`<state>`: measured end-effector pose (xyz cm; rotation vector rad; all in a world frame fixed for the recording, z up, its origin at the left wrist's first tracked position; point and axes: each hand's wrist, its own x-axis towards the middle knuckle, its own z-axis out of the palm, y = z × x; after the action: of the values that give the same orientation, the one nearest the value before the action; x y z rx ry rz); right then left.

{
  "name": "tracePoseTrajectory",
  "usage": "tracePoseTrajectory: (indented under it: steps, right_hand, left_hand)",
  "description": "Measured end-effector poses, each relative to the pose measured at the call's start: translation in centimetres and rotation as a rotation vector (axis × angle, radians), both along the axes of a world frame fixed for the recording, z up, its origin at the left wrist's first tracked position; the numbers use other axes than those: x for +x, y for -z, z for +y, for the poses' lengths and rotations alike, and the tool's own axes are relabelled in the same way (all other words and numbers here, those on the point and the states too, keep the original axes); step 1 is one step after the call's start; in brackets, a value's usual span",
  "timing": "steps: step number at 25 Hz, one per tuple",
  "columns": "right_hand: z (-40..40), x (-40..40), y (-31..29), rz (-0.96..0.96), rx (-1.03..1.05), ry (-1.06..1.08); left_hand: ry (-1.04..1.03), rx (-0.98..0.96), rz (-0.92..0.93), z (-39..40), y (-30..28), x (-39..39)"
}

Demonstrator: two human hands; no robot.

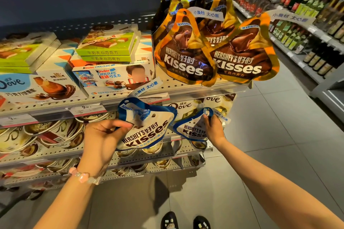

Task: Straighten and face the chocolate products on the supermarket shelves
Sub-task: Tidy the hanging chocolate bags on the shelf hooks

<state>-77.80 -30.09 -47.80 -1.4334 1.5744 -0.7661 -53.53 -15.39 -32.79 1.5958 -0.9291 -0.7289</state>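
Nearest the camera, the left hand (101,135) was closed on a blue-and-white Kisses pouch (144,124), thumb pinching its left edge, so the pouch fanned out at two o'clock from the palm, tilted with its print running uphill. A pink bead bracelet (84,176) circled that wrist. The right hand (214,128) gripped a second blue-and-white pouch (191,128) by its upper right edge; that pouch lay at nine o'clock from the hand, just beside the first one. Both were held in front of the lower Dove shelves (61,135). Beyond, at twelve o'clock, gold Kisses pouches (188,55) stood on the upper shelf (178,87), with Kinder boxes (113,76) at ten o'clock.
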Motion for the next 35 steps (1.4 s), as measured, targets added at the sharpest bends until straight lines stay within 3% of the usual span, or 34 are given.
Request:
tracePoseTrajectory:
  steps: [6, 12, 20, 28, 35]
  right_hand:
    - [2.0, -1.8, -4.0, 0.045, -0.177, -0.071]
    - [4.1, -3.5, -12.9, 0.355, -0.409, -0.291]
    - [3.6, -3.9, -24.6, 0.341, -0.639, -0.293]
    - [2.7, -4.1, -38.1, 0.243, -0.952, -0.297]
    - [-0.2, -5.5, -47.4, 0.097, -1.05, -0.243]
  left_hand:
    - [0.069, -0.039, -0.025, -0.5, -1.9, -0.7]
    - [0.147, -0.114, -0.094, -1.1, -7.6, -1.5]
    - [0.163, -0.253, -0.337, -1.8, -16.0, -2.2]
    - [0.115, -0.552, -0.318, -3.7, -26.2, -3.3]
    - [0.074, -0.647, -0.338, -7.4, -34.3, -3.7]
